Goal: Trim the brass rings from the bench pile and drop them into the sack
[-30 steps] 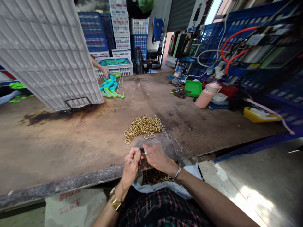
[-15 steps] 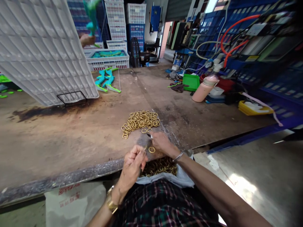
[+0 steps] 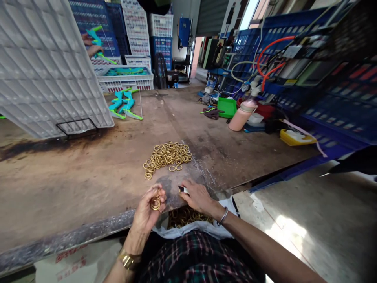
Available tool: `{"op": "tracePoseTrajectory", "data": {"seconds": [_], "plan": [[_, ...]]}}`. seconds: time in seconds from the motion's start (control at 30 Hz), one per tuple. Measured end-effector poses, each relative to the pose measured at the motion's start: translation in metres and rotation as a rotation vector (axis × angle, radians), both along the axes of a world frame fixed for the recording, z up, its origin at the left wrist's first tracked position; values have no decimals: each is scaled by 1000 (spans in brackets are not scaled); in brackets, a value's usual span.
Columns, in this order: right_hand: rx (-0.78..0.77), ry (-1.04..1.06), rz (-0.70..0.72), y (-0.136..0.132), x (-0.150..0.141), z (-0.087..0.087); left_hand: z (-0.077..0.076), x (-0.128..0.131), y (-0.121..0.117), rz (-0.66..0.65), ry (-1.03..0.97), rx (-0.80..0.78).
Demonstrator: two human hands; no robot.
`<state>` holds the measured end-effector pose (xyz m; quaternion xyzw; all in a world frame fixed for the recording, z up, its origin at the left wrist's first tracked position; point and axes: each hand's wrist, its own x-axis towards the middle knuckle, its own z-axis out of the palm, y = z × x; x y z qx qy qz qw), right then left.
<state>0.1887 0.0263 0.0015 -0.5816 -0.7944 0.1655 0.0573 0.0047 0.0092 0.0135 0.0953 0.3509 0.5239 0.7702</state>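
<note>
My left hand is closed on brass-coloured rings above the table's front edge; I cannot tell how many it holds. Just to its right, my right hand pinches a small blade-like tool with a dark tip and a white body, pointing left, low over the tabletop. Beyond both hands lies a heap of brass-coloured rings. Two loose rings rest at its near side. Below my hands, an open whitish bag at my lap contains many more rings, partly hidden by my right forearm.
A ribbed white panel stands on a wire stand at the left. Turquoise toy bows lie beside it. Behind, a person's hand holds another bow. A pink bottle, green tray and yellow tray are at right.
The ring that lay on the table between my hands is gone from there, and rings now show in my left hand. My hands have drawn back from the heap. The view has shifted slightly.
</note>
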Motion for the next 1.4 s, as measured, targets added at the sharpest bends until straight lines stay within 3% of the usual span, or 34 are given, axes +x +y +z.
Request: {"op": "tracePoseTrajectory", "data": {"seconds": [0.17,0.27,0.37,0.47,0.6,0.7,0.87,0.97,1.17,1.4], "plan": [[-59,334,-10,12,-6,2,-4,4,3,34,62,-57],[-201,677,-105,18,-16,5,-7,10,0,32,250,115],[-462,914,-201,19,-25,7,-11,14,-4,8,525,300],[-683,1073,-251,17,-30,7,-13,16,-7,-64,758,425],[-772,1148,-259,16,-32,7,-12,17,-8,-95,900,538],[-723,1079,-247,17,-31,6,-9,17,-8,-79,920,569],[-332,820,-137,13,-28,15,-7,15,-7,-28,974,581],[-206,738,-72,11,-29,19,-6,16,-7,-39,944,577],[-186,707,-77,11,-32,20,-7,17,-7,-162,670,333],[-235,755,-88,10,-33,18,-6,18,-8,-214,407,232]]}}
